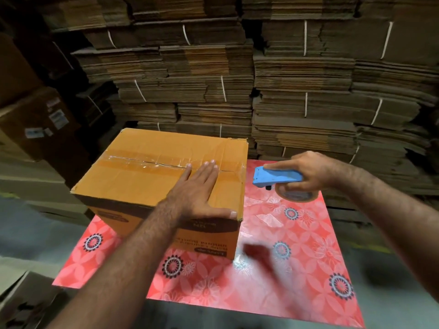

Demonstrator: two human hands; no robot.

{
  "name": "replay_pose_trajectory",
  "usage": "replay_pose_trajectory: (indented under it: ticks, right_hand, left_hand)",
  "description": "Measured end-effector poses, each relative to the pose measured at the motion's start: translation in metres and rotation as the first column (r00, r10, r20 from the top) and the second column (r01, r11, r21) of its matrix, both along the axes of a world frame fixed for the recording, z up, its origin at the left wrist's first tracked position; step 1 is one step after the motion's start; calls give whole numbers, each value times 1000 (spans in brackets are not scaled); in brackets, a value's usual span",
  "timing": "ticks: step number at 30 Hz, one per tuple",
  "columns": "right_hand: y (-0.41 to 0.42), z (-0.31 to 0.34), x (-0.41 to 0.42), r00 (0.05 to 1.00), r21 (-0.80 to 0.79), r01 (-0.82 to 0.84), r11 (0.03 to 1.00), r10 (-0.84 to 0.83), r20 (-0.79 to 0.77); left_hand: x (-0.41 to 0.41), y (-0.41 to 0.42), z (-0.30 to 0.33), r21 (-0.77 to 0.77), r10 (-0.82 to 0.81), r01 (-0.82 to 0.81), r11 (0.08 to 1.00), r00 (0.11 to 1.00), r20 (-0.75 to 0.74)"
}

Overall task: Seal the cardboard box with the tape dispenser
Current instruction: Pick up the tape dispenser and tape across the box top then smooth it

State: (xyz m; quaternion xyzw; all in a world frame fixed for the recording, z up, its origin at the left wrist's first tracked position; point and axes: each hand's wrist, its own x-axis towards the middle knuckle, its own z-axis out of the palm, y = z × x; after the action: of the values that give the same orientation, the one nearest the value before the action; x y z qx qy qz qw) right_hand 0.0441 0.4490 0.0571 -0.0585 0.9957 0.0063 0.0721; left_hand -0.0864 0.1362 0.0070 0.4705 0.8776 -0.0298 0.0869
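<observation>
1. Left grip (202, 186), fingers spread flat, presses the cardboard box (147, 176) top beside its taped seam (152, 162).
2. Box sits on the red floral tabletop (297, 245).
3. Right grip (308, 172) curls round the blue tape dispenser (276, 176), held above the tabletop just right of the box.

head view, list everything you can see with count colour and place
box: one, orange-brown, on the table's left half, clear tape along its top seam
tape dispenser: one, blue with a brown roll, held in the air right of the box
table: one, red floral cover, centre
flat cardboard stacks: many, brown, tied with white string, behind the table
labelled cartons: a few, brown, far left
left hand: flat on the box top
right hand: grips the tape dispenser
</observation>
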Motion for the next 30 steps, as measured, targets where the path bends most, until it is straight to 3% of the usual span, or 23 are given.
replay_pose_trajectory:
  ticks: [4,8,12,20,27,30]
  right_hand:
    - [-7,-14,0,999,-7,44,999,-44,-23]
    - [-13,-14,3,998,-30,36,999,-38,-49]
    - [-22,-11,-1,995,1,83,997,-83,-46]
    - [-42,-3,-13,962,30,255,966,-257,94]
    - [-59,-54,-14,937,-2,346,938,-345,55]
    - [-68,-81,-9,859,-48,512,858,-511,36]
  left_hand:
    - [11,11,5,60,37,-33,998,997,-69]
    - [27,40,5,161,-148,154,975,988,-49]
    - [29,52,-3,209,-162,161,965,987,-10]
    - [31,52,-6,226,-161,161,961,987,-18]
    - [33,50,-6,239,-174,178,955,984,-37]
    - [34,49,-7,235,-166,173,956,985,-51]
